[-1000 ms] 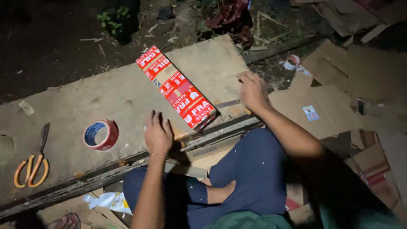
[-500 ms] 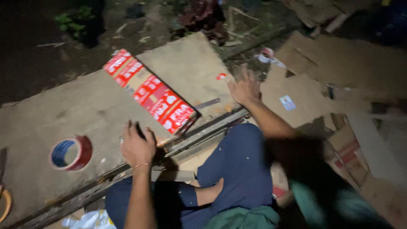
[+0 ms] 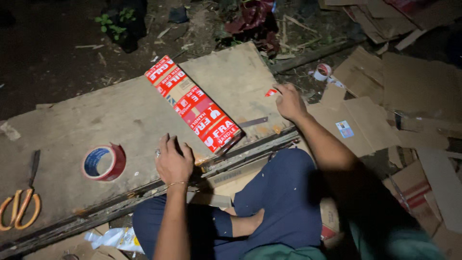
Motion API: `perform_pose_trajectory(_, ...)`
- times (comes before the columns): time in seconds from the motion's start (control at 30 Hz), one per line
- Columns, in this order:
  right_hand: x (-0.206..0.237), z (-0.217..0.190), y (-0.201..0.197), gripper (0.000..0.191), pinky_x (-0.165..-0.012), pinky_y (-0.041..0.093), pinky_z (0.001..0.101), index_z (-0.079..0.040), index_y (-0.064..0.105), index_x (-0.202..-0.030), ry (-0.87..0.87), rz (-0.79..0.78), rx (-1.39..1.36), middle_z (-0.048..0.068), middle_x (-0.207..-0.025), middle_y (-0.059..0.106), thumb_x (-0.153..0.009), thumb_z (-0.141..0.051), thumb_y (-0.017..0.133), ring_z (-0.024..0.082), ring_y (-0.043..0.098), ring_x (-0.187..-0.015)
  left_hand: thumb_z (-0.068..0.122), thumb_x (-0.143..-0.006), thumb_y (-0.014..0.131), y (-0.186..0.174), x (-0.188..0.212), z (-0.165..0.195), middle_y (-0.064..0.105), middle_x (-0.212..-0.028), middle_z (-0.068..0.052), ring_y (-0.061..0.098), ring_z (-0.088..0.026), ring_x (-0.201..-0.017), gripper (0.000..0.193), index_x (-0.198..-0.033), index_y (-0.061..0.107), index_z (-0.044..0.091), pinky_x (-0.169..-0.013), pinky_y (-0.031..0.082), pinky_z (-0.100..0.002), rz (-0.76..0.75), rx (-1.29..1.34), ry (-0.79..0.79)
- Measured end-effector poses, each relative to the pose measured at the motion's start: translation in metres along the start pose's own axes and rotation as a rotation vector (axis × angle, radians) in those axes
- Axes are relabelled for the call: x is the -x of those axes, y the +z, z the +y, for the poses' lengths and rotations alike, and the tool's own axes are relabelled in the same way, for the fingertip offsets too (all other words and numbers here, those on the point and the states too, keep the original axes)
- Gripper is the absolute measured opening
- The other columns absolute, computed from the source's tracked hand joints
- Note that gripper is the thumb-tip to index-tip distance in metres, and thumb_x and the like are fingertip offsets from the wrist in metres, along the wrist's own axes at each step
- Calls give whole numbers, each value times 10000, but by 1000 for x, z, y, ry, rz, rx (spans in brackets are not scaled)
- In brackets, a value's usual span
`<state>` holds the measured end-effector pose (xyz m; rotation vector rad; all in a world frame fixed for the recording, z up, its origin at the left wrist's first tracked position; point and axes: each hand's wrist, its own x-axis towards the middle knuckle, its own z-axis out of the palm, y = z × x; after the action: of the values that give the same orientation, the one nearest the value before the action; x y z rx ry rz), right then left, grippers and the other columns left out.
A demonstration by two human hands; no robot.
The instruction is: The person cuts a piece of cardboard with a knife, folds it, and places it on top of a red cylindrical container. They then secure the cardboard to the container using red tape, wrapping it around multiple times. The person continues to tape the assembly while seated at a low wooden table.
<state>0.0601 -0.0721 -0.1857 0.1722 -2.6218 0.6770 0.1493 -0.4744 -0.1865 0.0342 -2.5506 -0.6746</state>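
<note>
A long cardboard package [image 3: 195, 104] wrapped in red-and-white printed tape lies diagonally on a worn wooden board [image 3: 120, 120]. My left hand [image 3: 172, 161] rests flat on the board just below the package's near end, fingers spread, holding nothing. At the board's right edge my right hand [image 3: 289, 102] lies palm down, its fingertips at a small red scrap of tape [image 3: 271, 92]. A roll of red tape [image 3: 103, 162] lies on the board to the left of my left hand. I sit cross-legged in dark blue trousers.
Orange-handled scissors [image 3: 21, 204] lie at the board's far left. A small white tape roll [image 3: 322, 72] sits on the ground beyond the right hand. Flattened cardboard pieces [image 3: 409, 91] cover the ground at right. Dark soil, plants and debris lie behind the board.
My right hand has stayed at the board's right edge by the red scrap. My left hand remains flat near the package's near end. The camera view has shifted sideways.
</note>
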Motion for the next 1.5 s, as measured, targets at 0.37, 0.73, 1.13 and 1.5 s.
perform_pose_trajectory(0.37, -36, -26, -3, 397, -973, 482, 535, -228, 627, -1225, 316, -335, 177, 237, -1303, 514, -865, -62, 593, 480, 576, -1170, 240, -890, 659, 7, -9, -9, 621, -1385, -174, 579, -379, -1273, 361, -1181, 713, 33, -1065, 438, -487, 72, -9, 22)
perform_pose_trajectory(0.73, -38, -46, -1, 252, -939, 488, 524, -130, 766, -1013, -49, -68, 283, 179, -1182, 641, -779, -207, 710, 427, 604, -1144, 215, -881, 669, 1, -13, -14, 627, -1360, -204, 575, -390, -1279, 359, -1174, 703, 10, -1081, 443, -488, 78, 34, 28)
perform_pose_trajectory(1.13, -49, -55, 23, 191, -891, 531, 480, -66, 777, -923, -211, -104, 453, 112, -1049, 734, -826, -207, 692, 330, 674, -1014, 209, -871, 665, 2, -21, -24, 641, -1341, -227, 586, -398, -1273, 348, -1143, 717, -1, -1085, 430, -499, 99, 38, 39)
perform_pose_trajectory(1.5, -50, -45, 20, 152, -859, 559, 466, -84, 781, -926, -156, -66, 448, 131, -1022, 737, -835, -156, 683, 341, 691, -987, 204, -871, 670, 4, -24, -28, 658, -1321, -216, 597, -387, -1267, 330, -1120, 733, -3, -1083, 437, -497, 124, 31, 47)
